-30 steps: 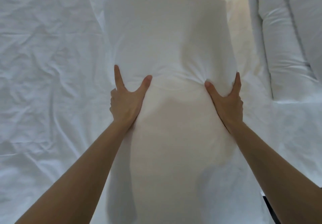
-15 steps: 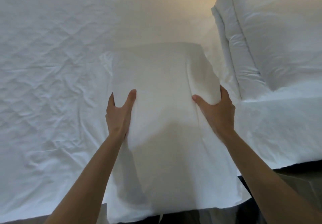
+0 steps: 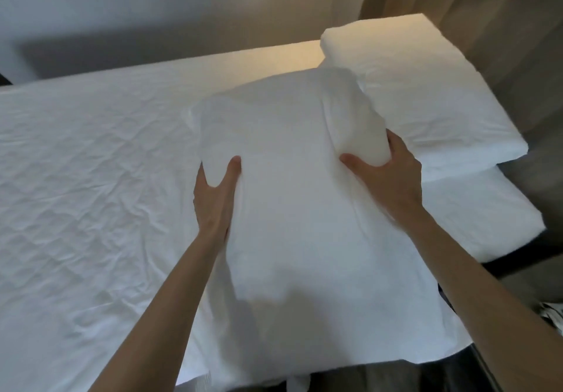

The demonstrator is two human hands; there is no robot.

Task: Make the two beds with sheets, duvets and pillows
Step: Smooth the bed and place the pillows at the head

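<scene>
Pillow [image 3: 289, 154], clamped at its sides by left grip [image 3: 213, 199] and right grip [image 3: 393, 181], may slide out: its case [image 3: 335, 315] looks slack, apparently unfilled, at the near edge of the bed [image 3: 91, 178].

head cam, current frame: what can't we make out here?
- Head view: the grip under the left hand and the right hand. The pillow hides the lower fingers.
- Head view: whether the pillow touches the bed sheet. Its own bulk hides any contact.
- Head view: the patterned item is cut off by the right edge, so it is unidentifiable.
</scene>
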